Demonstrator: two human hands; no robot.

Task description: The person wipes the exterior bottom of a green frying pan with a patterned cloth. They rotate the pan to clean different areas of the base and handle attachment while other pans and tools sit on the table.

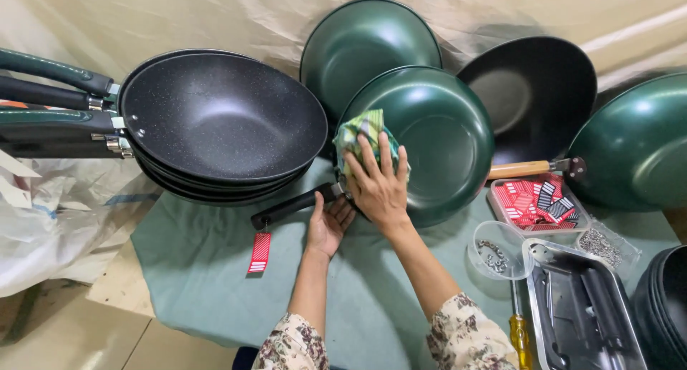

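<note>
I see my right hand [379, 187] pressing a green checked cloth [361, 137] flat on the back of a green wok [436, 137]; the fingers are spread, not squeezed shut. The wok stands tilted in the middle of the table [200, 270], which has a pale green sheet over it. My left hand [329, 223] cups under the wok where its black handle [290, 207] joins; that grip looks loose and open. A red striped tag [260, 252] hangs from the handle. A stack of black woks [222, 119] sits on the left. On the right are a tray of red tags [537, 202], a small bowl of screws [494, 252], a metal tray [583, 313] and a yellow screwdriver [520, 334]. A creased plastic sheet [215, 12] hangs at the far side.
</note>
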